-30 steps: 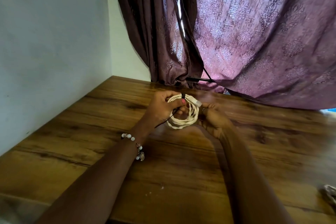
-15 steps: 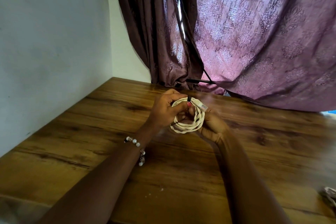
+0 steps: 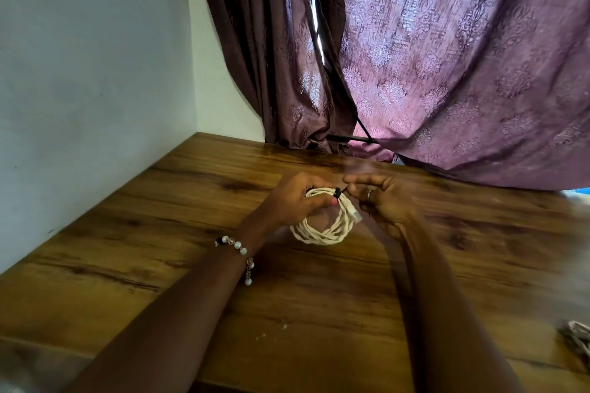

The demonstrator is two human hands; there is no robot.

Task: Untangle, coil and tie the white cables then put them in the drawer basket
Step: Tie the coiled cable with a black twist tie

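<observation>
Both hands up over the wooden table [image 3: 178,252], close together w/ a coiled white cable [image 3: 322,230] between them. Left hand [image 3: 295,201] grips the top-left of the coil, fingers curled round the bundled strands, thumb w/ pink nail pressed on the loops near the top. Right hand [image 3: 381,201] sits just right of the coil, fingers bent, tips pinching at a small black tie [image 3: 337,192] wrapped round the top of the coil; looks like it has hold of the tie's end but that bit is small and a little blurred, so can't tell exactly how. Ring on one right finger. Coil hangs down from the left hand's grip, several loops twisted together, lower arc close to the tabletop; can't tell if it touches. A clear plug end [image 3: 353,213] of the cable lies along the coil's right side, pointing down-right, just beside the right palm. Beaded bracelet [image 3: 238,249] on the left wrist. Table runs into a corner: pale wall [image 3: 89,73] on the left, patterned purple curtain [image 3: 447,57] behind, its hem draping to the table's far edge, a thin dark rod showing at the gap. At far right edge, low, part of another pale cable bundle [image 3: 579,337] on the table, well apart from the hands, cut off by frame and blurry.
</observation>
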